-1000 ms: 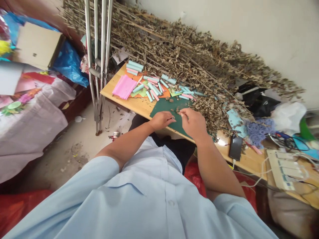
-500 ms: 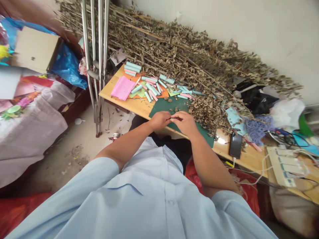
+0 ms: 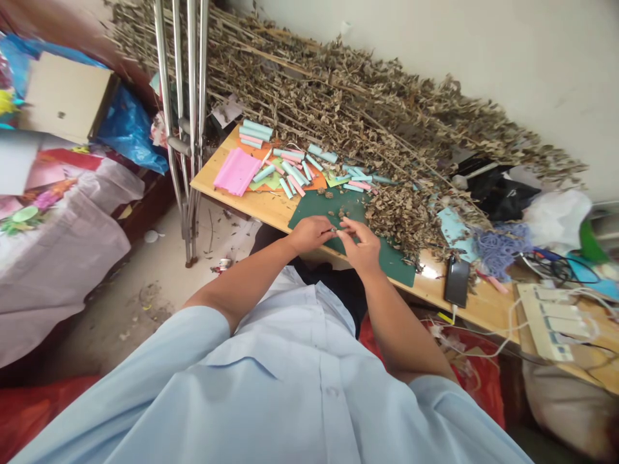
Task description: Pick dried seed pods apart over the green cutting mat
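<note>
My left hand (image 3: 310, 234) is over the near edge of the green cutting mat (image 3: 309, 205), its fingers pinched on a small dark bit too tiny to name. Facing it, my right hand (image 3: 362, 246) has thumb and index finger spread apart, the thumb tip close to the left fingertips. Whether the thumb touches the bit cannot be made out. Just beyond the hands, a few small brown clumps (image 3: 340, 212) lie on the mat. To the right of them is a heap of crumbled dried leaves (image 3: 399, 222).
Pale blue and pink paper rolls (image 3: 294, 173) lie beside a pink sheet (image 3: 236, 171). Long dried stalks (image 3: 338, 84) cover the back along the wall. Metal crutches (image 3: 191, 116) stand left. A phone (image 3: 456, 281), blue yarn (image 3: 501, 250) and a power strip (image 3: 546, 322) are right.
My right thumb and index finger have parted from their pinch, and the right hand has drawn slightly back and down. My left hand stays in place, still pinched.
</note>
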The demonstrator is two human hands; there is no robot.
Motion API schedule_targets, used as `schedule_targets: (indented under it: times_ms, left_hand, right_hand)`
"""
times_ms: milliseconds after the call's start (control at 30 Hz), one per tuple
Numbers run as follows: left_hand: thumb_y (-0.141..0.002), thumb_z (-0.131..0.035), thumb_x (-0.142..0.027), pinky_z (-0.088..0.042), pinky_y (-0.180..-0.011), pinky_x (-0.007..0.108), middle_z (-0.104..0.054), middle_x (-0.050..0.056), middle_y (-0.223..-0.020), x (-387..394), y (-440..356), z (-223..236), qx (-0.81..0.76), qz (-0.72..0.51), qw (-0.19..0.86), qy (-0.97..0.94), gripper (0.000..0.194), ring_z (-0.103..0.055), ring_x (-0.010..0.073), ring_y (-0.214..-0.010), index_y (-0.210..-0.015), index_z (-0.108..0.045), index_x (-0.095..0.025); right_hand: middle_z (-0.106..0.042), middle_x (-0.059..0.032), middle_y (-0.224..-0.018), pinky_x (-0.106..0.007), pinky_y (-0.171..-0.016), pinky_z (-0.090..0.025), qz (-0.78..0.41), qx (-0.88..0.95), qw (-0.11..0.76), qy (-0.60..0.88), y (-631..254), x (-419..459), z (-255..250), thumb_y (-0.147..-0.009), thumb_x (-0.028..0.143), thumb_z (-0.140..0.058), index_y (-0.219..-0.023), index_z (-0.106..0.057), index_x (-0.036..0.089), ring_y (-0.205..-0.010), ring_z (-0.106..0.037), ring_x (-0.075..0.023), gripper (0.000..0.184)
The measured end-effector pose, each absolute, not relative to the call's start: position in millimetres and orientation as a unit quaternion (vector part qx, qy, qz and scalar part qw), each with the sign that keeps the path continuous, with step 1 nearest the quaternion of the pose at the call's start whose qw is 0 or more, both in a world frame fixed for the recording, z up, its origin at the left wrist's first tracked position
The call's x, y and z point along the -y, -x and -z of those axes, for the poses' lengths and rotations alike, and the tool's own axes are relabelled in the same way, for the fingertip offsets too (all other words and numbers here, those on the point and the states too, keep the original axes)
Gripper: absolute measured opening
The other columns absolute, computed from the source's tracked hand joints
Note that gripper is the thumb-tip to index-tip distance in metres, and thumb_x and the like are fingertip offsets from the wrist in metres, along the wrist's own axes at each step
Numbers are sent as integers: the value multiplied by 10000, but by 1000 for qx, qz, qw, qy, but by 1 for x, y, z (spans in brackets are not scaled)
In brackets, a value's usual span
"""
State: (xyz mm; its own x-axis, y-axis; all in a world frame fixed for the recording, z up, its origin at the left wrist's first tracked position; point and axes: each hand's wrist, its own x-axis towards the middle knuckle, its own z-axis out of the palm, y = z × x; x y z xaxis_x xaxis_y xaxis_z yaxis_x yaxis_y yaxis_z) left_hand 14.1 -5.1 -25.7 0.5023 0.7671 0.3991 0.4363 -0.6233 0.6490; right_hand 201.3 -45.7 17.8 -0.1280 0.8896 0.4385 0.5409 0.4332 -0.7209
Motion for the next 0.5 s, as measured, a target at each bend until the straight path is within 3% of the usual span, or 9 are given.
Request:
schedule_targets:
  times_ms: [367,500]
  left_hand:
    - [-1010,-538,-451,-487,-766,290,-705,85,-852,5,-14,26,-361,-355,250,-825,370,-654,185,-838,-882,-745,-171]
    - [-1009,-539,-431,-484,-755,287,-700,75,-842,4,-14,27,-356,-362,251,-824,357,-651,182,-832,-850,-738,-181]
  right_hand:
    - [-789,-89,-1093,-400,-914,-641,-153,725,449,499,-199,60,-10,-994,333,-592,-1304,-671,220,-947,-765,-215,339]
    - [-790,-94,-1104,-364,-903,-637,-109,769,415,473,-202,59,-15,-1012,282,-558,-1327,-655,206,-969,-762,-209,338]
